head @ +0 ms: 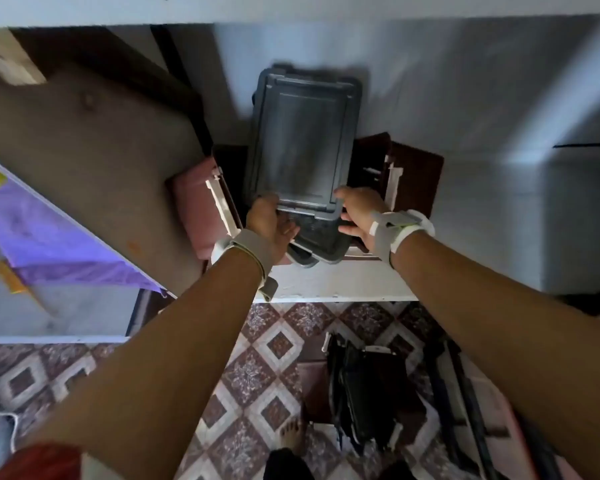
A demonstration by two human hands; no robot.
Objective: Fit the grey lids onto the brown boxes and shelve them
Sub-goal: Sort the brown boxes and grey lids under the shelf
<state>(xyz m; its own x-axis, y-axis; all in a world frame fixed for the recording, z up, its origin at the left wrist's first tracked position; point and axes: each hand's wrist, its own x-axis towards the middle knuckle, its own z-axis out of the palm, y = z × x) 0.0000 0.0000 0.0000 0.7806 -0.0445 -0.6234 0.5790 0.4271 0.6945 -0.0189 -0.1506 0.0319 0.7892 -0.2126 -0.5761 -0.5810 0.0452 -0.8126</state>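
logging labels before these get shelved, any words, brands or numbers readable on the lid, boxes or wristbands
No text can be read in this view.
grey lid: only moulded ridges, no lettering shows.
brown box beside it: no label visible.
wristband: plain and blurred, nothing legible.

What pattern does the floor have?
The floor has maroon-and-white diamond tiles, clearest in the head view.

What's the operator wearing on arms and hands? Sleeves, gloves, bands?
No sleeves on the forearms, no gloves; the left hand and right hand are bare. The left wrist strap is grey with a white piece and a loose grey tail. The right wrist strap is grey with a white band and a yellow-green stripe.
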